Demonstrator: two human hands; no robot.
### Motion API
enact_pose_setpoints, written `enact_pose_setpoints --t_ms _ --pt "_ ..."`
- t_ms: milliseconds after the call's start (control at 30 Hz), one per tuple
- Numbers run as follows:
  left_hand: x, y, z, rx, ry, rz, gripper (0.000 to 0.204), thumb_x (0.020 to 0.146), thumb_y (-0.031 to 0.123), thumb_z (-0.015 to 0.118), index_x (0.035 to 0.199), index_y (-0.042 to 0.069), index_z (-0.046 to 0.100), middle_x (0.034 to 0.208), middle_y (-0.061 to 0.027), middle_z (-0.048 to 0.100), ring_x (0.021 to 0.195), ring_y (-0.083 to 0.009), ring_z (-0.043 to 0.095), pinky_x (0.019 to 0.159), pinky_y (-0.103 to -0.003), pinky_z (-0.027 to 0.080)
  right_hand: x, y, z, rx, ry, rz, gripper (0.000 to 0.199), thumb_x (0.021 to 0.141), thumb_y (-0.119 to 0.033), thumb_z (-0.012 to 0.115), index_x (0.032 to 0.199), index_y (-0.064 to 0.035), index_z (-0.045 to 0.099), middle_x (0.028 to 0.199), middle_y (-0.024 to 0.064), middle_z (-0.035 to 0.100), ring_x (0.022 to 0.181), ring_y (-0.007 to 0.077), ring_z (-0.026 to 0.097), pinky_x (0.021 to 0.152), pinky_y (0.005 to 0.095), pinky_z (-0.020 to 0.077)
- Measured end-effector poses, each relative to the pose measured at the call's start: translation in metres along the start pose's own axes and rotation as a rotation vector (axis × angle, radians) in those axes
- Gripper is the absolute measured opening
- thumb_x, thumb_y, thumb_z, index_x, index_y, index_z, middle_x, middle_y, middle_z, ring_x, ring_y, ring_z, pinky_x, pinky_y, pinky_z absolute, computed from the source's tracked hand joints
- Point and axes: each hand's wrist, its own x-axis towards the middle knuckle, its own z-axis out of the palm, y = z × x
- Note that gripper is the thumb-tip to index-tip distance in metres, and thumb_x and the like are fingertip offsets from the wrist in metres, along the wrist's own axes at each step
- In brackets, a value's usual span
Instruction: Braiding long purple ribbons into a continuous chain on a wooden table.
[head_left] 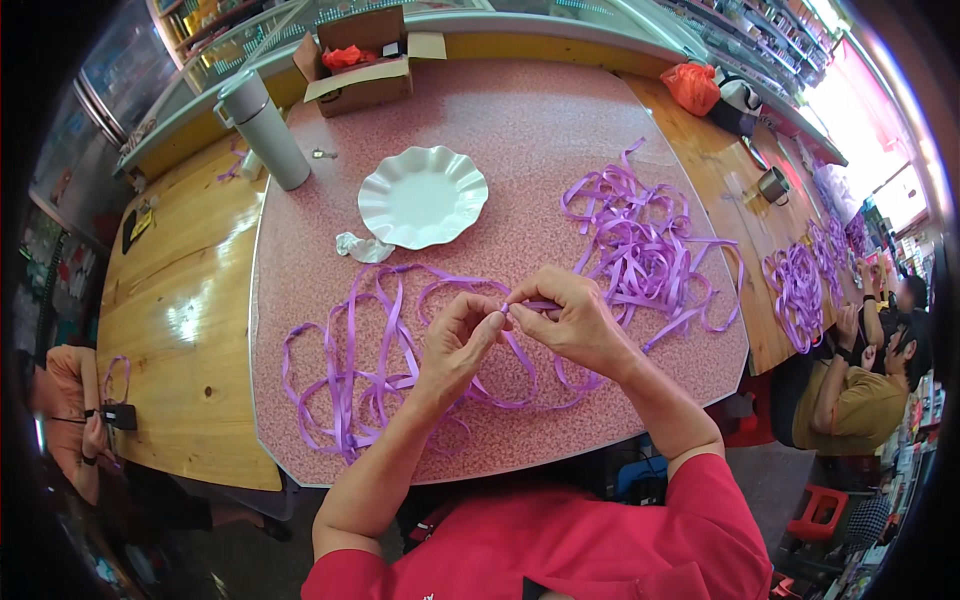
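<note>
Over the middle of the pink speckled table, my left hand and my right hand meet fingertip to fingertip. Both are closed in a pinch on a purple ribbon; the exact spot they grip is small and mostly covered by the fingers. Loose loops of purple ribbon spread out beside and under my left hand. To the right of my right hand lies a thick tangled heap of the same purple ribbon.
Beyond my hands are a white scalloped plate, a crumpled tissue, a grey flask and an open cardboard box. More ribbon lies on the right-hand wooden table, where people sit. Another person sits at left.
</note>
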Motion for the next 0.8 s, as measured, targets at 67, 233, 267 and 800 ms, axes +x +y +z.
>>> enact_pose_setpoints --t_ms 67,233,267,800 --pt "0.0 -0.001 0.0 0.012 0.004 -0.007 0.015 0.098 0.016 0.061 0.104 0.003 0.059 0.093 -0.0033 0.066 0.082 -0.0076 0.061 0.072 -0.022 0.049 0.001 0.001 -0.001 -0.018 -0.018 0.008 0.013 0.084 -0.008 0.072 0.095 -0.0028 0.072 0.08 0.0041 0.062 0.066 0.009 0.054 0.056 0.0253 0.0409" --pt "-0.001 -0.001 0.0 -0.015 0.007 -0.053 0.013 0.098 0.014 0.061 0.106 0.004 0.058 0.095 -0.0033 0.064 0.083 -0.01 0.06 0.076 -0.025 0.05 0.002 -0.001 -0.003 -0.007 -0.057 0.028 0.016 0.083 -0.01 0.074 0.099 -0.006 0.074 0.08 0.003 0.063 0.065 0.0086 0.052 0.055 0.0248 0.0387" --pt "-0.001 -0.001 0.001 -0.015 0.006 -0.055 0.013 0.098 0.014 0.061 0.106 0.004 0.058 0.095 -0.0033 0.064 0.083 -0.01 0.06 0.076 -0.025 0.05 0.002 0.001 -0.003 0.002 -0.063 0.01 0.018 0.083 -0.01 0.075 0.101 -0.0064 0.074 0.08 0.0022 0.063 0.065 0.0077 0.051 0.054 0.0246 0.0379" --pt "-0.001 -0.001 0.0 0.085 0.028 -0.013 0.013 0.098 0.013 0.061 0.104 0.003 0.057 0.09 -0.0012 0.062 0.082 -0.0069 0.059 0.074 -0.023 0.049 -0.004 0.004 0.002 0.157 -0.111 0.176 0.012 0.087 -0.004 0.07 0.099 -0.0011 0.07 0.082 -0.0009 0.061 0.069 0.002 0.051 0.057 0.0205 0.0398"
